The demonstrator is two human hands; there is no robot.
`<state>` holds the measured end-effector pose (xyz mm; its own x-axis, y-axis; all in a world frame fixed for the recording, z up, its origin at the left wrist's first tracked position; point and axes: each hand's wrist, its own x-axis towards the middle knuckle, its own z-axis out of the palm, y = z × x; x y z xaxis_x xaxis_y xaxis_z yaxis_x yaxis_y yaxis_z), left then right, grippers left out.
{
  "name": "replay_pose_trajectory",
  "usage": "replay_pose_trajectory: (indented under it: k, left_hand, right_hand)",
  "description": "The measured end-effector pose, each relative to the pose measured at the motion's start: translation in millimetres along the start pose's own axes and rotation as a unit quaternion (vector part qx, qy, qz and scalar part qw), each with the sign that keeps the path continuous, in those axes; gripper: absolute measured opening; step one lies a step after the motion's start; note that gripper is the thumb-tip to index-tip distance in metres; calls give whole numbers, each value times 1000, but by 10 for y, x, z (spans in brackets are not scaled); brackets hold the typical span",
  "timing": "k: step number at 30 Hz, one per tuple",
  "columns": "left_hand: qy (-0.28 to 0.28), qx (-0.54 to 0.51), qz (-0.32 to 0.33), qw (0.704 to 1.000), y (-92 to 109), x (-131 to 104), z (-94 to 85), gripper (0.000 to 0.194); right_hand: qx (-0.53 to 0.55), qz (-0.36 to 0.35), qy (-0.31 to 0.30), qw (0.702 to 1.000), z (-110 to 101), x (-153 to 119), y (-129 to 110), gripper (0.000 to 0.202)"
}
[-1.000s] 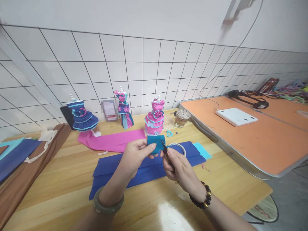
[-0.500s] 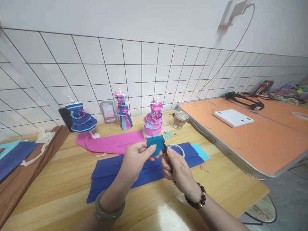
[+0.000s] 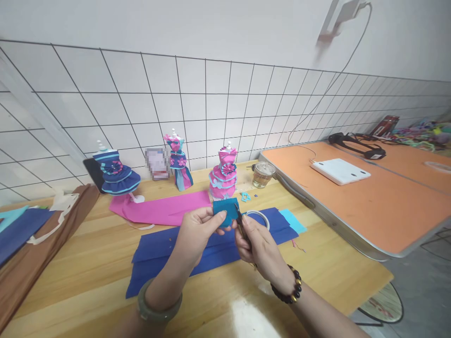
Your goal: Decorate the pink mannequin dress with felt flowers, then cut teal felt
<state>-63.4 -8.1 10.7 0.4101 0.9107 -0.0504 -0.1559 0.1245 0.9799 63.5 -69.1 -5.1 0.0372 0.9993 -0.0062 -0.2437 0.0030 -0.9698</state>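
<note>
A small folded teal cloth piece is pinched between the thumb and fingers of my left hand. My right hand is wrapped round dark scissors, whose blades meet the right edge of the teal piece. Under both hands lies a long dark blue cloth. A white ring rests on it beside my right fingers. Behind the hands is a bright pink cloth strip. The scissors' handles are mostly hidden by my right hand.
Three small dressed forms stand at the back: blue, multicoloured and pink. A lidded cup is right of them. Brown cloth covers the left side. An orange table holds a white device.
The scissor blades have shifted slightly along the right edge of the teal piece. The whole view has moved a little; both hands keep their holds.
</note>
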Motion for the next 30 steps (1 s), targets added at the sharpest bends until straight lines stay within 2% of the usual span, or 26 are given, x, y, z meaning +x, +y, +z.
replay_pose_trajectory:
  k: [6,17,30]
  left_hand:
    - [-21,13,22,999,23,15,-39,17]
    - [-17,28,9,999,46,14,-92,16]
    - [-53,75,24,995,75,23,-131,16]
  right_hand:
    - [-47,6,-18,999,-31,4,-51,37]
    - [-94,11,-47,994,-79,10,-105,37]
    - [-133,35,-105,985,-199,18,-180,37]
